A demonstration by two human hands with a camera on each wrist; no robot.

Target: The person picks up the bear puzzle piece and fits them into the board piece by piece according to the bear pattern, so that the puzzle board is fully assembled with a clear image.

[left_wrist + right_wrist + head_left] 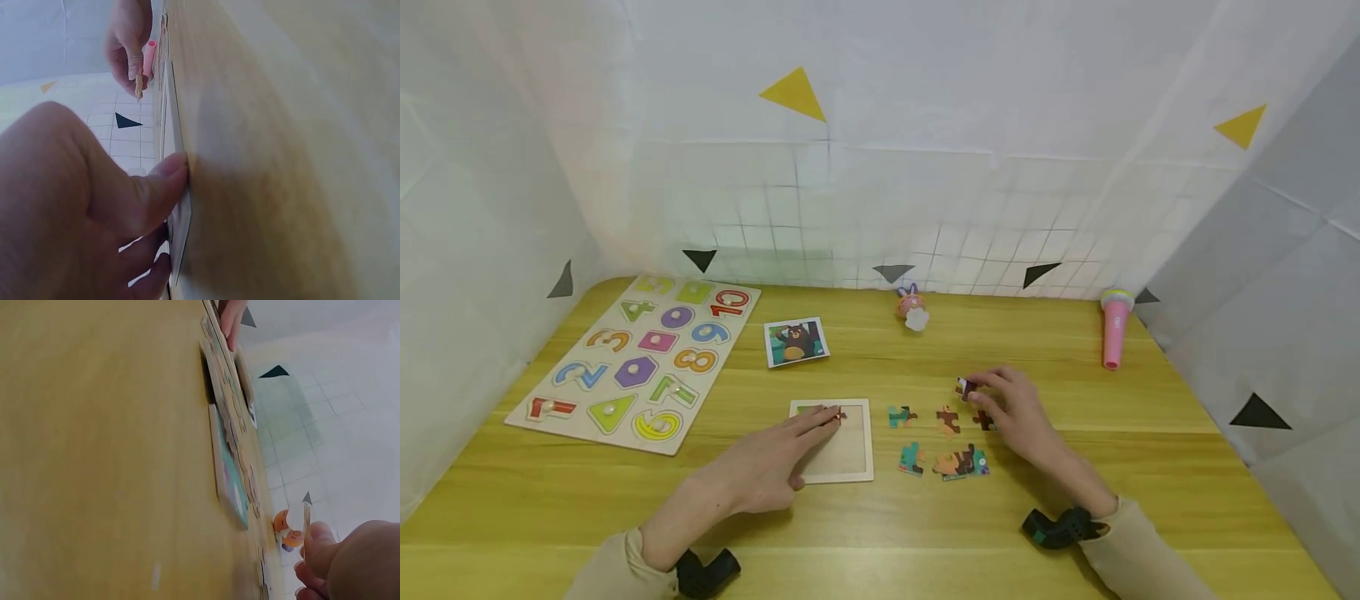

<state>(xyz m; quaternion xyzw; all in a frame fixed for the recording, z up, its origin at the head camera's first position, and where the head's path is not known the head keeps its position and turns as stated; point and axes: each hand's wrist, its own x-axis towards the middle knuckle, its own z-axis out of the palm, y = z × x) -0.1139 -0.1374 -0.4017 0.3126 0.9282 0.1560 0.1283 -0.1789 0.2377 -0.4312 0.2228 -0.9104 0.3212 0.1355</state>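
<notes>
In the head view my left hand (760, 468) lies over a square wooden puzzle tray (869, 446), its straight fingertips on pieces along the top inside edge. Its thumb touches the tray's side in the left wrist view. My right hand (1021, 421) pinches a small jigsaw piece (963, 388) between thumb and fingers, raised off the table; in the right wrist view the piece (307, 515) is seen edge-on. Between the hands lie several loose jigsaw pieces (948, 420), brown, orange and teal. One dark piece (983, 421) is partly hidden under the right hand.
A bear picture card (796, 342) lies behind the tray. On the left is a number-and-shape peg board (658, 367). A small bunny-eared toy (912, 307) sits at the back middle, and a pink toy microphone (1114, 329) lies at the back right. White sheeting surrounds the table.
</notes>
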